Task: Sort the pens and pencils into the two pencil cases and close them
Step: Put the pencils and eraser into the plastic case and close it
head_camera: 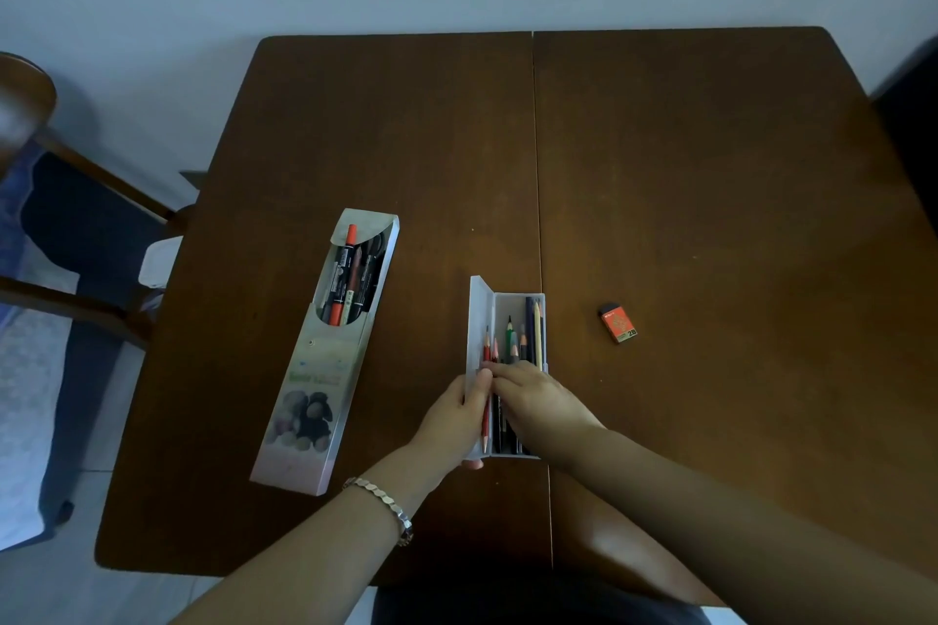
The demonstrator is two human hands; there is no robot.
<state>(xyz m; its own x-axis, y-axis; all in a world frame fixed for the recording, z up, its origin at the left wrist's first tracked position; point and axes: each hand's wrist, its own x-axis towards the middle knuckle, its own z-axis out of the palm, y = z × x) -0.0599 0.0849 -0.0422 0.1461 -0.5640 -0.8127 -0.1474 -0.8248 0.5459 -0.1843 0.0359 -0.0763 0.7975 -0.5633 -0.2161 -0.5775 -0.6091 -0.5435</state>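
pencil case (507, 315) open, centre | left hand (457, 414) grips lid edge | right hand (533, 401) fingers curled on pencils (512, 340) | pen case (325, 360) left, open

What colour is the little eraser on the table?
The eraser has an orange-red sleeve with a dark end, seen in the head view.

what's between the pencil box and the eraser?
Nothing. In the head view, only bare table lies between the pencil box and the eraser to its right.
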